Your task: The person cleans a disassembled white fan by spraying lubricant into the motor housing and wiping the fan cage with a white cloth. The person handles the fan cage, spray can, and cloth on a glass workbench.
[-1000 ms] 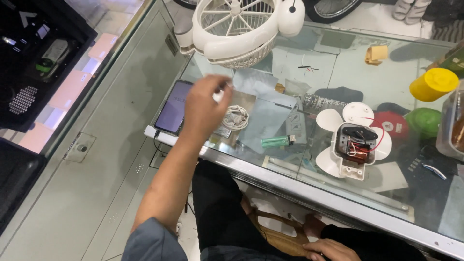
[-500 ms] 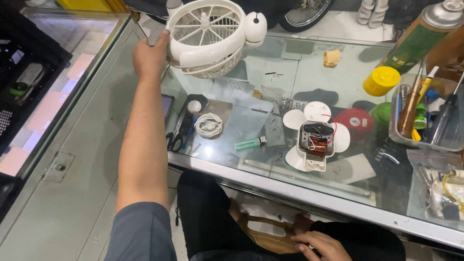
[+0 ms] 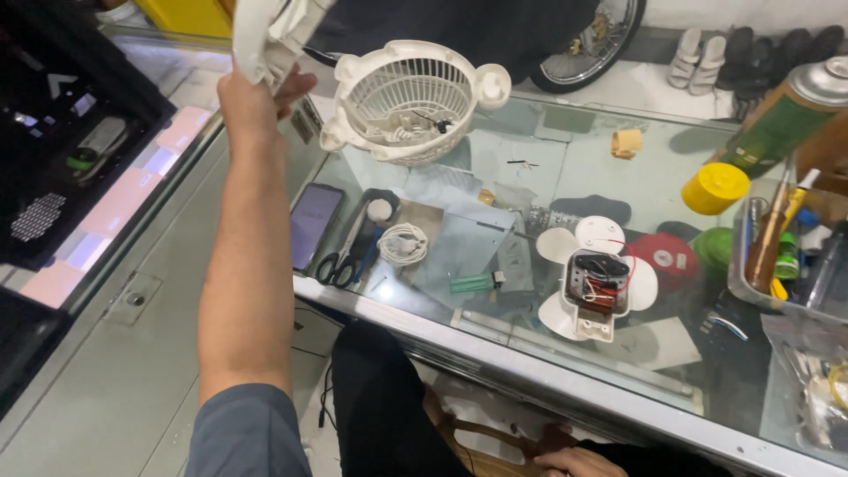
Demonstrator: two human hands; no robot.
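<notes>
My left hand [image 3: 256, 95] is raised at the far left end of the glass counter [image 3: 530, 353], shut on a white plastic fan part [image 3: 269, 35] that runs out of the top of the view. Right beside it a white round fan cage [image 3: 411, 102] hangs tilted over the counter's back left; I cannot tell if the two are joined. My right hand [image 3: 574, 461] lies low by my lap at the bottom edge, mostly cut off.
On the counter lie a white fan blade with its exposed motor [image 3: 596, 283], a phone [image 3: 314, 225], scissors [image 3: 344, 261], a coiled white cable [image 3: 402, 243], a yellow cap [image 3: 715, 187], a spray can [image 3: 777, 115] and a clear tub of tools [image 3: 777, 252]. A black case [image 3: 62, 132] stands left.
My left arm has reached from the counter's front left up and back to the fan, taken hold of its white part and lifted it. The view has tilted with it.
</notes>
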